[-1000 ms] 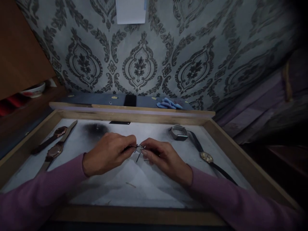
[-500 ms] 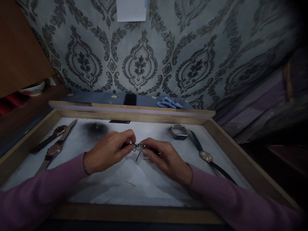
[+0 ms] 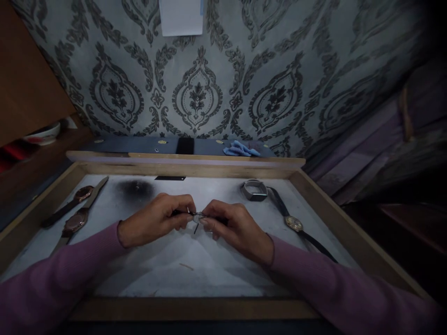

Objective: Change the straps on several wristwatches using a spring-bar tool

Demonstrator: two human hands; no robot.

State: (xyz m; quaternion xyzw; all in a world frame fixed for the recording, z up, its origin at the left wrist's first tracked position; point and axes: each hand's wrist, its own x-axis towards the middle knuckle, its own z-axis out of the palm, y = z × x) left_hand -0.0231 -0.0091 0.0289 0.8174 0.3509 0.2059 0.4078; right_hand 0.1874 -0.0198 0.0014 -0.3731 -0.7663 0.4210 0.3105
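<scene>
Over the middle of the tray, my left hand (image 3: 161,218) and my right hand (image 3: 234,226) meet fingertip to fingertip. Between them is a small wristwatch (image 3: 197,217) with a round silvery case, mostly covered by fingers. The left thumb and forefinger pinch its left side, where something dark shows. On the other side, my right thumb and fingers close on the case edge. A thin dark strip (image 3: 196,229) hangs below the case; whether it is attached cannot be seen. Fine detail at the fingertips is too small to make out.
Two brown watches (image 3: 75,220) lie left in the wood-framed tray (image 3: 195,308). At right are a grey band (image 3: 254,190) and a dark-strapped watch (image 3: 294,223). A flat black strip (image 3: 170,178) lies near the back edge. Behind sits a blue cloth (image 3: 240,149).
The whole view has shifted slightly left. Both hands still hold the watch, with the left fingertips a little lower and closer around its side.
</scene>
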